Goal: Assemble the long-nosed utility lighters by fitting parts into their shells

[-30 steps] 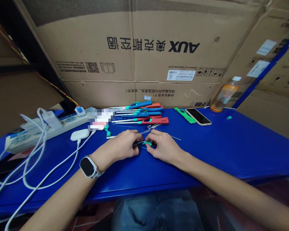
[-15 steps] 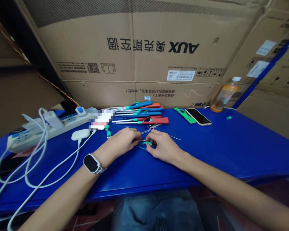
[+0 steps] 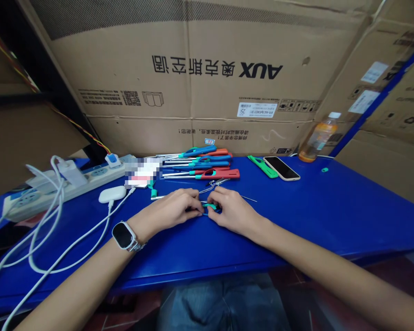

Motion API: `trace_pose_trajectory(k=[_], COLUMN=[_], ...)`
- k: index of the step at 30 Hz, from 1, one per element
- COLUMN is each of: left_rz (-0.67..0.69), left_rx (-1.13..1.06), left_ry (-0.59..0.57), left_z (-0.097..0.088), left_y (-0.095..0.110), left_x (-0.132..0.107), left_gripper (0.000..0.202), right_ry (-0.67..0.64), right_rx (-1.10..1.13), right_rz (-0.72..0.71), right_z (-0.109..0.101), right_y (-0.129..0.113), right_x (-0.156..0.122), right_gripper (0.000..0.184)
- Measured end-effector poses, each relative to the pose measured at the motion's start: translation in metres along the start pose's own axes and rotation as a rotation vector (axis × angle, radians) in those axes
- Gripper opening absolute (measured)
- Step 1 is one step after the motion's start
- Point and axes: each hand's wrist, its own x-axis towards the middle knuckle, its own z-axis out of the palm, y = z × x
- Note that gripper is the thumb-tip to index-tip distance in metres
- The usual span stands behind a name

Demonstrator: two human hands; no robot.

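Has a blue table (image 3: 317, 216) across the middle, glossy along its front edge. Behind, over the top of the frame, brown cardboard (image 3: 214, 27), creased and printed upside down with AUX. At right, a second panel (image 3: 382, 156) beyond a slanting blue bar (image 3: 369, 112). At upper left, a black post (image 3: 44, 69). Low down, reddish floor tiles (image 3: 120, 317) with pale joints. Is dimmest near the bottom.

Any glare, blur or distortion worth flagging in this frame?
All in the head view: faint sheen on the blue table; outer margins soft and stretched; pixelation over a pale item; central carton lettering legible; green piece by the right hand's fingers too small to make out.
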Motion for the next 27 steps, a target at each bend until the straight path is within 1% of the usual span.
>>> trace_pose_trajectory(k=[3,6,15,21,27], left_rz=[0.012,0.013,0.01,0.036,0.047], left_rx=[0.007,0.021,0.027,0.044,0.026], left_ry=[0.017,0.027,0.035,0.037,0.046], left_z=[0.003,0.004,0.006,0.004,0.005], left_y=[-0.004,-0.004,-0.005,0.0,-0.002], left_x=[0.001,0.002,0.003,0.004,0.004], left_gripper=[0.017,0.016,0.018,0.017,0.024], right_ry=[-0.032,-0.047,-0.019,-0.057,-0.1], right_rx=[-0.112,-0.161,-0.038,-0.117,-0.15], right_rz=[0.001,0.008,0.049,0.035,0.022], right_z=[-0.004,-0.005,-0.007,-0.01,-0.012], right_y=[-0.003,-0.005,0.006,0.003,0.002], right_x=[-0.001,-0.001,0.008,0.007,0.007], right_gripper=[0.004,0.004,0.004,0.003,0.002])
